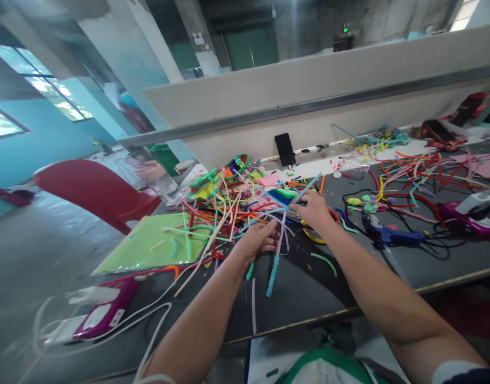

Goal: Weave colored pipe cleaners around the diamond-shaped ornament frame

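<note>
My right hand [314, 211] pinches a light blue pipe cleaner [310, 186], whose free end sticks up to the right past the fingers. My left hand [258, 241] is lower and to the left, its thumb and fingers curled; whatever lies between them is hidden. Close beside its fingertips runs a lilac pipe cleaner [282, 234], leading down to a fuzzy teal stem [273, 277]. Behind both hands spreads a tangled heap of coloured pipe cleaners [224, 205]. A loose lilac strip [253, 306] and a curved green piece [325, 263] lie on the dark table.
A blue glue gun [397, 234] with black cables lies to the right, near a purple power strip [469, 220]. Another purple power strip [109, 309] sits at left, beside a green sheet [149, 240]. A phone [284, 149] leans at the back. A red chair [93, 186] stands left.
</note>
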